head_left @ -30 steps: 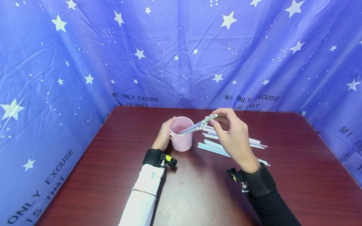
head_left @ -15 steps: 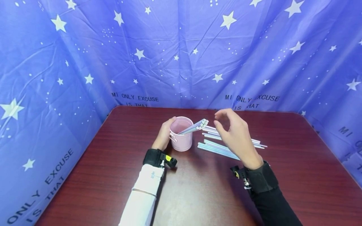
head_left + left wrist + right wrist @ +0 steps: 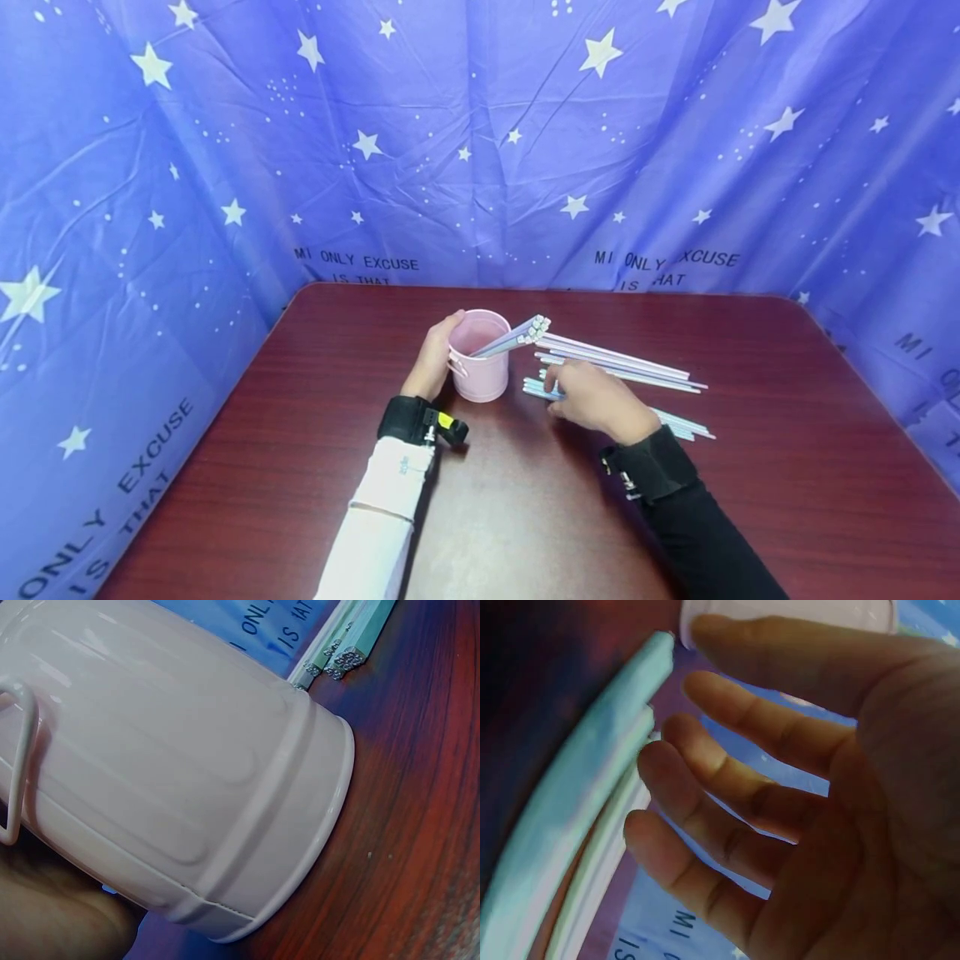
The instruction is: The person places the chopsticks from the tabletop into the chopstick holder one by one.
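A small pink bucket [image 3: 482, 379] stands upright on the table. My left hand [image 3: 431, 362] grips it from the left, with a finger at its rim; in the left wrist view the palm [image 3: 67, 907] lies against the bucket wall [image 3: 165, 742]. A bundle of thin pastel sticks [image 3: 517, 335] leans in the bucket, their pale patterned ends sticking out to the right. Over loose blue-green sticks [image 3: 678, 423] hovers my right hand [image 3: 600, 402]. Its fingers are loosely bent beside the sticks [image 3: 592, 765] in the right wrist view, with nothing between thumb and fingers.
Behind my right hand lie more loose sticks [image 3: 630, 361], pink, lilac and pale green, slanting to the right. The dark red wooden table [image 3: 495, 500] meets a blue star-printed curtain [image 3: 480, 167] at the back and sides.
My right hand released a stick into the leaning bundle, then drew back, and has now come down to the loose blue-green sticks. The left hand and bucket have stayed put.
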Motion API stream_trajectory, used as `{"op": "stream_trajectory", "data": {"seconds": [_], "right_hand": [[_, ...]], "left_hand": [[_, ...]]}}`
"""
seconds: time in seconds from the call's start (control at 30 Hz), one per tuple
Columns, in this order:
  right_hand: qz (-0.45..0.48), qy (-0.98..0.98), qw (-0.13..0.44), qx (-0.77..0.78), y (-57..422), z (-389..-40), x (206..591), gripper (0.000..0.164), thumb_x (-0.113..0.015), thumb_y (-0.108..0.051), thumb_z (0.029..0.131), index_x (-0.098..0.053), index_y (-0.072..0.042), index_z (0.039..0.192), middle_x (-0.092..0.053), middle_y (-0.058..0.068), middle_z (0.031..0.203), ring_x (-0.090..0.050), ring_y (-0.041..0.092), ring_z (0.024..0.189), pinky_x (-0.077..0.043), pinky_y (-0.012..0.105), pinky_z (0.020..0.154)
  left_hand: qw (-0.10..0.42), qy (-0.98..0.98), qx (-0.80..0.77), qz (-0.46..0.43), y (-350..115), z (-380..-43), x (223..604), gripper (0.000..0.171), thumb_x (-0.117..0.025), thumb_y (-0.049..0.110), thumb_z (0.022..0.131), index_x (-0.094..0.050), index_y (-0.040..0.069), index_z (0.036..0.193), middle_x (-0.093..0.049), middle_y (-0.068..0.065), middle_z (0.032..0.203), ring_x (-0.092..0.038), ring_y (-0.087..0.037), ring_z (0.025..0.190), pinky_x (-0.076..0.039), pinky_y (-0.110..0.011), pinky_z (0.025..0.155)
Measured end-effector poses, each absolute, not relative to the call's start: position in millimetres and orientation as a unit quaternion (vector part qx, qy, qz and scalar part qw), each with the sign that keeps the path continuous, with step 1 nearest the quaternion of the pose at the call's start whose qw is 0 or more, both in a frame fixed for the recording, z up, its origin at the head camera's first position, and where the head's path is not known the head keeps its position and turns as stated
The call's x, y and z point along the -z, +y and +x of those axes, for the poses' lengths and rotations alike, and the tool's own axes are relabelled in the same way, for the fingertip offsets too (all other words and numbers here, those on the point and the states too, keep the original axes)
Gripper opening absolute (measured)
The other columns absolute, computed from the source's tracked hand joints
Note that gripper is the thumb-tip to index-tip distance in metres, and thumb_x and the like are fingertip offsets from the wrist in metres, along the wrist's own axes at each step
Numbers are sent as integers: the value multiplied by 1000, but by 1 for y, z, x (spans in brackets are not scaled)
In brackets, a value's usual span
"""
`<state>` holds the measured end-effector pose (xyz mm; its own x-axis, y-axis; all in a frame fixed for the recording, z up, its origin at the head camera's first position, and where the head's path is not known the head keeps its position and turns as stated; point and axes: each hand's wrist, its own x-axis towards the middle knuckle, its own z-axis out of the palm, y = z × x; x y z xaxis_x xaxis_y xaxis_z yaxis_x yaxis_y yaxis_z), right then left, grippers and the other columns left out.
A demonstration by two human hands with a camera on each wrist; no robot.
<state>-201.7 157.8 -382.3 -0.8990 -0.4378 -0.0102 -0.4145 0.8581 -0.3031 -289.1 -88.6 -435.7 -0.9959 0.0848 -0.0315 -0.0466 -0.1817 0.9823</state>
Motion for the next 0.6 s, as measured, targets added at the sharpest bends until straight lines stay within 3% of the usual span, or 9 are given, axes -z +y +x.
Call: {"op": "stream_trajectory", "data": {"seconds": [0.17, 0.33, 0.43, 0.6], "right_hand": [[-212, 967, 76, 121, 150, -199, 391, 21, -89, -13, 83, -73, -13, 95, -73, 3, 95, -70, 23, 89, -60, 46, 72], [-200, 967, 98, 125, 148, -199, 396, 20, -86, -9, 84, -70, -13, 95, -72, 3, 95, -70, 24, 86, -59, 48, 69], [-203, 967, 87, 128, 149, -204, 404, 21, -85, -8, 83, -68, -15, 92, -70, 2, 93, -69, 24, 84, -58, 48, 66], [-197, 975, 8, 103, 156, -218, 428, 32, -90, -13, 79, -61, -17, 93, -65, 6, 94, -68, 29, 87, -57, 52, 62]], "left_hand": [[41, 637, -770, 19, -89, -289, 436, 50, -48, 29, 111, -65, -9, 137, -60, -21, 152, -51, -26, 145, -32, -43, 131], [41, 636, -770, 20, -88, -290, 437, 50, -48, 29, 111, -65, -9, 137, -62, -22, 148, -53, -26, 142, -35, -43, 130], [42, 637, -770, 17, -88, -290, 436, 50, -49, 29, 110, -65, -9, 138, -61, -21, 150, -52, -26, 143, -34, -43, 130], [43, 637, -769, 16, -88, -290, 435, 50, -49, 29, 110, -65, -9, 138, -62, -22, 148, -54, -26, 141, -35, -43, 129]]}}
